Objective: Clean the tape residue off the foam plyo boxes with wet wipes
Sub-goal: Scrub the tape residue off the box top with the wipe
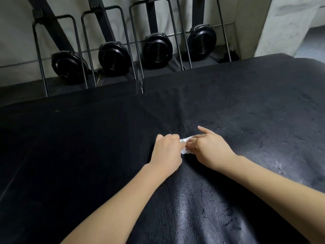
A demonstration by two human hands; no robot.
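Small crumpled white wet wipe [238, 144] — held between both hands at the middle of the view, low over the top face of the large black foam plyo box [88, 147]; whether the wipe touches the surface cannot be told.

Left hand [167, 152] — fingers curled into a fist round the left end of the wipe, knuckles up, forearm running in from the lower left.

Right hand [211, 147] — thumb and inner fingers pinch the right side of the wipe; the index finger points forward and left, held straight. Forearm enters from the lower right edge.

Black foam plyo box, surface — textured vinyl-like skin filling most of the frame. The left portion looks matt and dark; the right and near portions shine with wet-looking streaks and carry scattered small dark flecks and patches, thickest near the right edge and toward the bottom. A faint vertical seam or crease runs away from the hands toward the far edge.

Beyond the far edge — four black rowing machines [156, 46] stored upright in a row against a pale wall [14, 32], each with a round black flywheel housing and thin black tube-frame legs standing on dark flooring.

Upper right — a pale grey draped cover or curtain [290, 23], its lower part meeting the box's far right corner.
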